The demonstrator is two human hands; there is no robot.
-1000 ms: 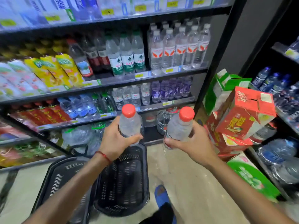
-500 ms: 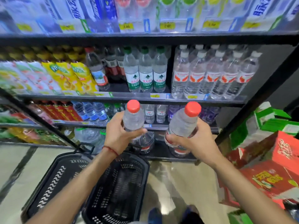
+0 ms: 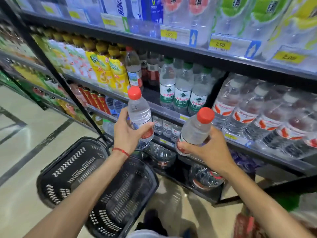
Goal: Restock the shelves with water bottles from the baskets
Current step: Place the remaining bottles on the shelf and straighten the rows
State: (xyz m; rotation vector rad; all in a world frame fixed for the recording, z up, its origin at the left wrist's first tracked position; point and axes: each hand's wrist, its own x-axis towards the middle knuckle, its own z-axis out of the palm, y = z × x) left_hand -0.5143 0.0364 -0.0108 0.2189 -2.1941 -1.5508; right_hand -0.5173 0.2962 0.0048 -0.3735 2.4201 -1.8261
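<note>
While each hand (image 3: 126, 134) (image 3: 208, 148) covers its bottle's (image 3: 139, 114) (image 3: 195, 129) label, top-shelf bottles are cropped.

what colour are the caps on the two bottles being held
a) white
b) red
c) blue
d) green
b, the left hand and the right hand each grip a clear bottle with a red cap, the other red cap tilted right.

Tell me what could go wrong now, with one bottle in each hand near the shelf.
1. The left hand and the right hand are both full, so neither can steady the green-capped bottles if an incoming bottle knocks them.
2. The right bottle is tilted and could slip.
3. The baskets lie on the floor near the feet, a possible trip.
</note>
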